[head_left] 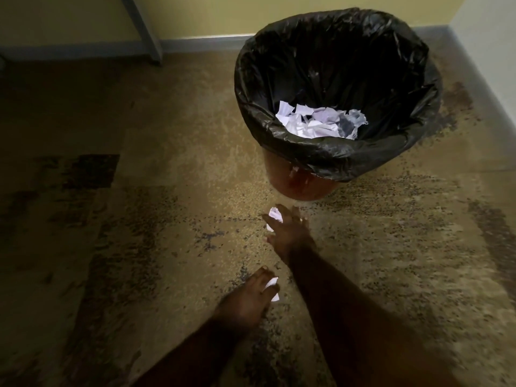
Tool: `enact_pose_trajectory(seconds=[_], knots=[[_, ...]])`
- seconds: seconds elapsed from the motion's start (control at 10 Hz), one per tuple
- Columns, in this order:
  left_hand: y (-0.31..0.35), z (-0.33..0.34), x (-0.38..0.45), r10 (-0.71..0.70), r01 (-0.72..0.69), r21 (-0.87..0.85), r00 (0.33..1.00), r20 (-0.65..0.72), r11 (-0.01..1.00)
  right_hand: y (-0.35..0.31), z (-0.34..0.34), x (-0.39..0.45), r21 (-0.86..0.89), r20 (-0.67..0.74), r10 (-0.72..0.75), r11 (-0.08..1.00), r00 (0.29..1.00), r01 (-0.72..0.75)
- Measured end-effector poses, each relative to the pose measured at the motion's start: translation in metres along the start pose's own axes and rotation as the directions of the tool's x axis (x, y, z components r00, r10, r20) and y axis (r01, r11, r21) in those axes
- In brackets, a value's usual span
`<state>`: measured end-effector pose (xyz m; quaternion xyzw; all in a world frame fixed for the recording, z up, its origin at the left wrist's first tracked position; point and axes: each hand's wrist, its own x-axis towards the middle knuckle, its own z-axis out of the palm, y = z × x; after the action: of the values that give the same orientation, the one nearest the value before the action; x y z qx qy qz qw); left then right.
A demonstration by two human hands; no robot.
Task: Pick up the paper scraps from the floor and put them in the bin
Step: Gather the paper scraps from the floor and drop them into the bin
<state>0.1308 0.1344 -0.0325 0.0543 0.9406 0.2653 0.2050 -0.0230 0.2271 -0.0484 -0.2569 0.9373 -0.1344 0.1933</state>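
A round bin (304,185) lined with a black plastic bag (335,65) stands on the floor ahead of me. Several white paper scraps (321,122) lie inside it. My right hand (290,233) is low, just in front of the bin's base, with its fingers closed around a white paper scrap (275,215). My left hand (251,294) is nearer to me and a little to the left, and it holds another white paper scrap (272,287) between its fingers.
The floor (139,219) is mottled brown and tan carpet with dark patches. A yellow wall with a grey skirting (201,43) runs behind the bin. A grey furniture leg (145,32) stands at the back left. A pale wall (491,65) closes the right side.
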Motion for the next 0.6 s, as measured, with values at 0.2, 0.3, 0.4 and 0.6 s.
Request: enact_pose_trajectory(seconds=[0.2, 0.3, 0.4, 0.6], knots=[[0.0, -0.012, -0.008, -0.068, 0.071, -0.137, 0.997, 0.028, 0.988, 0.008, 0.007, -0.01, 0.19, 0.024, 0.063, 0.98, 0.998, -0.067], [0.005, -0.016, -0.013, -0.157, 0.169, -0.196, 0.985, 0.074, 0.966, 0.015, 0.01, -0.015, 0.043, 0.014, -0.048, 0.998, 0.999, 0.047], [0.007, -0.017, -0.015, -0.211, 0.222, -0.202, 0.975, 0.075, 0.954, 0.023, -0.001, -0.032, 0.025, -0.015, -0.109, 0.994, 0.994, 0.109], [0.011, -0.017, -0.021, -0.162, 0.152, -0.094, 0.981, -0.105, 0.984, 0.05, -0.038, -0.069, 0.348, -0.353, 0.362, 0.907, 0.863, -0.238]])
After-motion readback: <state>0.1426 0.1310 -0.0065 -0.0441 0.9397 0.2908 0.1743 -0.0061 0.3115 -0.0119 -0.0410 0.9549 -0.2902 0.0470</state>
